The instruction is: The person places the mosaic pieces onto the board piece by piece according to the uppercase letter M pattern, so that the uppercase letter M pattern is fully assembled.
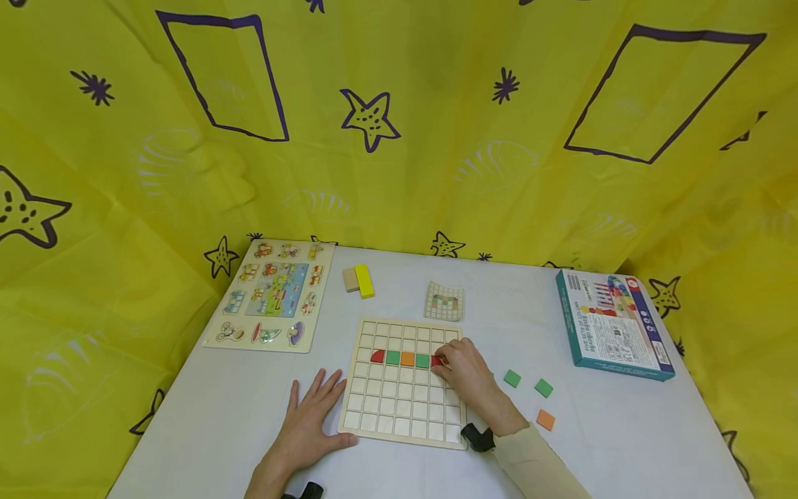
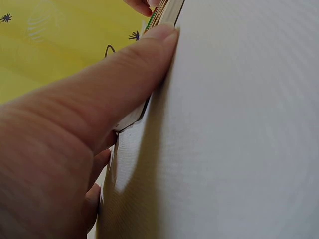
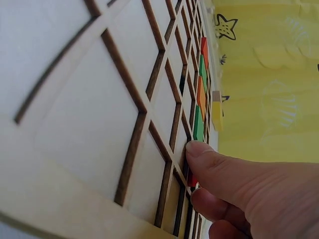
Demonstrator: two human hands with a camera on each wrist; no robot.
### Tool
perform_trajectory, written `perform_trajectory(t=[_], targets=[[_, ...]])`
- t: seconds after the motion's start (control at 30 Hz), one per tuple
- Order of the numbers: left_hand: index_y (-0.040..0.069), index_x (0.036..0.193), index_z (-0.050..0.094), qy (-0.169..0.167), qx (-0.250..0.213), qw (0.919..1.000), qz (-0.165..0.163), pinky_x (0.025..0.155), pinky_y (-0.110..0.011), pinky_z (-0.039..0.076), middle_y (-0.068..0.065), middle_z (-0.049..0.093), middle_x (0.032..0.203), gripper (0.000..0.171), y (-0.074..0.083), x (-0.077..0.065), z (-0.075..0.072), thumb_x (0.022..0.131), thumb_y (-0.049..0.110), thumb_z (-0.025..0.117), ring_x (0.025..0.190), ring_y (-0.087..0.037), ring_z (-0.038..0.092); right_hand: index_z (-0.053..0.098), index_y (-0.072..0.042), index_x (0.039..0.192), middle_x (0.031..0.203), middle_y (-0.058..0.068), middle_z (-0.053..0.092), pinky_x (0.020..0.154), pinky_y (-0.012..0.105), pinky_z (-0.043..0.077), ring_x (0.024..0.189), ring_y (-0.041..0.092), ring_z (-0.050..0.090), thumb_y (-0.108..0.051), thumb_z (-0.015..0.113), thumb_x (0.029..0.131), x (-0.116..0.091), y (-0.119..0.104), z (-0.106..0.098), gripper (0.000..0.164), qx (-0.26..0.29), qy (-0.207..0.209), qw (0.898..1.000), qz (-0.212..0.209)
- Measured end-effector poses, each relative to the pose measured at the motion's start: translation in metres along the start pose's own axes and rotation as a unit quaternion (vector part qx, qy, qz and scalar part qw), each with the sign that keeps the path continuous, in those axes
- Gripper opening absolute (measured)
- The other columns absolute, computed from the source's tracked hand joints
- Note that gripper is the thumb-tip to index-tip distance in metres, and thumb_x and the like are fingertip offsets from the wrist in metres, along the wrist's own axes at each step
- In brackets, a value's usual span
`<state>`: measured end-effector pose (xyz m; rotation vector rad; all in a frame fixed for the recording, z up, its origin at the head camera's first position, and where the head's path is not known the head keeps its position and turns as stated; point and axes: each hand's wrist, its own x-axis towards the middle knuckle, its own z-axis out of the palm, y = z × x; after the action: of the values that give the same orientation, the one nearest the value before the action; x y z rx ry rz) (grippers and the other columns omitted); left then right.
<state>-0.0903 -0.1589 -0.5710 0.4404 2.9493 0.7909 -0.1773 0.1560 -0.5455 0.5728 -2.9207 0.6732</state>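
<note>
A wooden grid board lies on the white table. Along one upper row sit a red quarter-round piece, a green tile, an orange tile and a second green tile. At the right end of that row, my right hand pinches a red piece between thumb and fingers, at board level; the fingers partly hide it. With fingers spread, my left hand rests on the table at the board's left side, its thumb touching the near left corner.
Right of the board lie loose green tiles and an orange tile. A pattern card and wooden blocks are behind it. A picture puzzle board stands far left, a boxed set far right.
</note>
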Motion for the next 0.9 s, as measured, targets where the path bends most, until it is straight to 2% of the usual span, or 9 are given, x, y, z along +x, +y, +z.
perform_trajectory(t=[0.13,0.27,0.4,0.57,0.9], targets=[[0.012,0.146,0.047,-0.001,-0.002,1.0,0.0,0.112,-0.059,-0.008,-0.001,0.034,0.155,0.102,0.001,0.0,0.0,0.067,0.069,0.074,0.147,-0.028,0.013,0.074,-0.006,0.096,0.084,-0.003,0.062,0.067,0.028,0.044,0.078,0.015,0.047,-0.02,0.081,0.081,-0.001,0.001,-0.006,0.023,0.016,-0.008,1.0,0.014],[0.012,0.146,0.047,0.001,-0.003,1.0,0.001,0.112,-0.059,-0.008,-0.001,0.034,0.155,0.102,0.001,0.0,0.001,0.067,0.069,0.074,0.147,-0.028,0.013,0.074,-0.002,0.099,0.09,0.001,0.065,0.07,0.031,0.044,0.081,0.018,0.049,-0.016,0.078,0.084,-0.003,0.008,-0.019,0.021,0.033,0.005,0.999,0.028],[0.012,0.146,0.047,0.004,-0.001,1.0,0.004,0.112,-0.06,-0.007,-0.001,0.034,0.155,0.101,0.001,0.0,0.0,0.067,0.07,0.073,0.146,-0.029,0.013,0.074,-0.001,0.101,0.095,0.005,0.068,0.072,0.033,0.046,0.084,0.021,0.051,-0.013,0.077,0.085,-0.007,0.023,-0.03,0.021,0.022,0.018,0.999,0.036],[0.011,0.146,0.048,0.005,0.001,1.0,0.005,0.112,-0.06,-0.007,-0.002,0.035,0.155,0.101,0.001,0.0,0.0,0.067,0.069,0.074,0.146,-0.03,0.014,0.074,0.0,0.102,0.096,0.006,0.068,0.072,0.034,0.047,0.084,0.022,0.052,-0.013,0.077,0.086,-0.014,0.04,-0.038,0.021,0.012,0.013,0.999,0.049],[0.011,0.145,0.049,0.014,0.0,0.9999,0.008,0.112,-0.061,-0.005,-0.002,0.036,0.154,0.1,0.001,0.0,0.0,0.067,0.069,0.074,0.146,-0.03,0.016,0.074,0.001,0.098,0.093,0.008,0.068,0.07,0.035,0.046,0.082,0.023,0.052,-0.013,0.078,0.084,-0.029,0.056,-0.045,0.02,0.0,0.021,0.998,0.06]])
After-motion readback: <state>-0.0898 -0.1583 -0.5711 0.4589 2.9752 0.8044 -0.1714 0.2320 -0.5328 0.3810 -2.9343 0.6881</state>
